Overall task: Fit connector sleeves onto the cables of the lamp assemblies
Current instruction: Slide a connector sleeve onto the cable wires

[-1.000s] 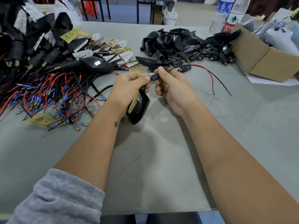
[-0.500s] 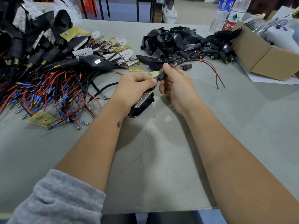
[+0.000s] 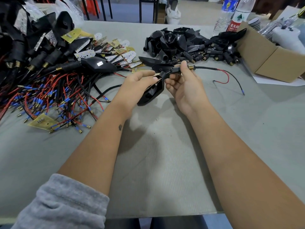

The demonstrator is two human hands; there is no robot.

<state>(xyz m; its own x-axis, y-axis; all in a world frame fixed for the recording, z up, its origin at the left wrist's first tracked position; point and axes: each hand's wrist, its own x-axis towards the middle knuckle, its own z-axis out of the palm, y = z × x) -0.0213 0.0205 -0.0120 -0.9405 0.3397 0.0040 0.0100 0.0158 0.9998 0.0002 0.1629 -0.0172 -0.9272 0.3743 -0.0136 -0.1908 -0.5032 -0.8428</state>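
Faintly, red-labelled bottle [image 3: 236, 20] beside box [image 3: 270, 58]

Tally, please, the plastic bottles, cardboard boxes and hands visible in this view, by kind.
Plastic bottles: 2, blue-labelled bottle and red-labelled bottle.
Cardboard boxes: 1, cardboard box.
Hands: 2, left hand and right hand.
Total: 5.

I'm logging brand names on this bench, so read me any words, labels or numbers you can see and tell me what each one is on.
"农夫山" in white on the red label of the clear bottle; the rest is cut off by the box.
Blue-label bottle: yellow emblem and print, too blurred to read.
White sticker on the black lamp housing: too small to read.
Yellow circuit boards: markings unreadable.
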